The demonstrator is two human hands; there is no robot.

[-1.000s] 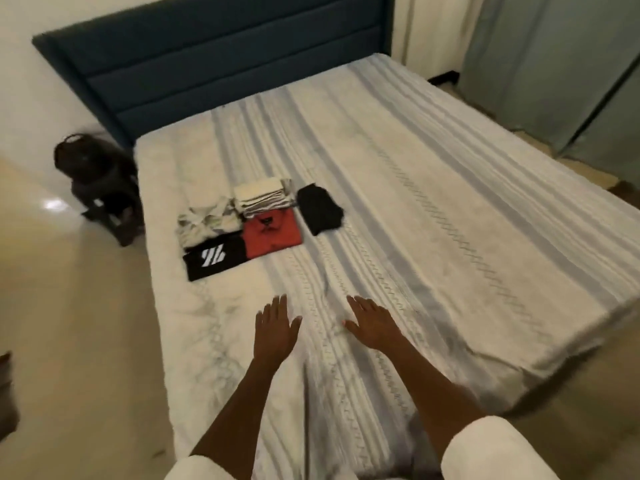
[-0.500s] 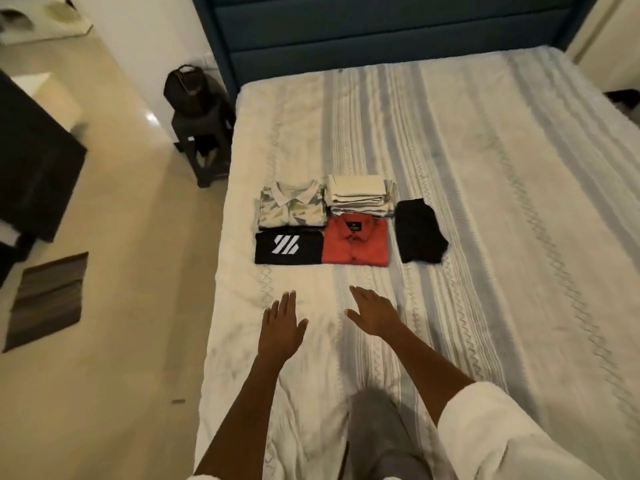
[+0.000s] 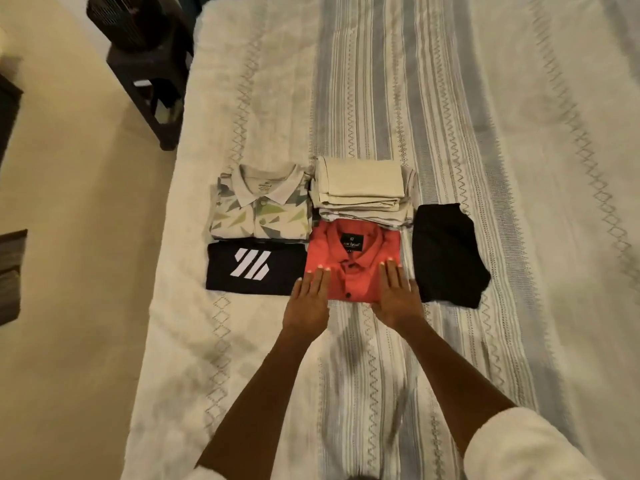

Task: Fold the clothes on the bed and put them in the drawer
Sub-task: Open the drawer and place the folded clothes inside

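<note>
Folded clothes lie grouped on the striped bed [image 3: 485,168]. A red shirt [image 3: 356,251] sits in the middle of the group. My left hand [image 3: 309,299] lies flat with straight fingers on its near left corner. My right hand [image 3: 394,296] rests flat on its near right edge. Left of the red shirt is a black shirt with a white logo [image 3: 254,270]. Behind that lies a patterned polo shirt [image 3: 261,209]. A beige folded stack [image 3: 362,188] sits behind the red shirt. To the right lies a black folded garment [image 3: 448,254].
A dark stool [image 3: 149,77] with a black fan [image 3: 130,19] on it stands by the bed's left side. Beige floor runs along the left. A dark mat [image 3: 12,275] and dark furniture [image 3: 7,109] sit at the far left edge.
Both hands moved forward from the bare sheet onto the red shirt. The view came closer to the folded clothes.
</note>
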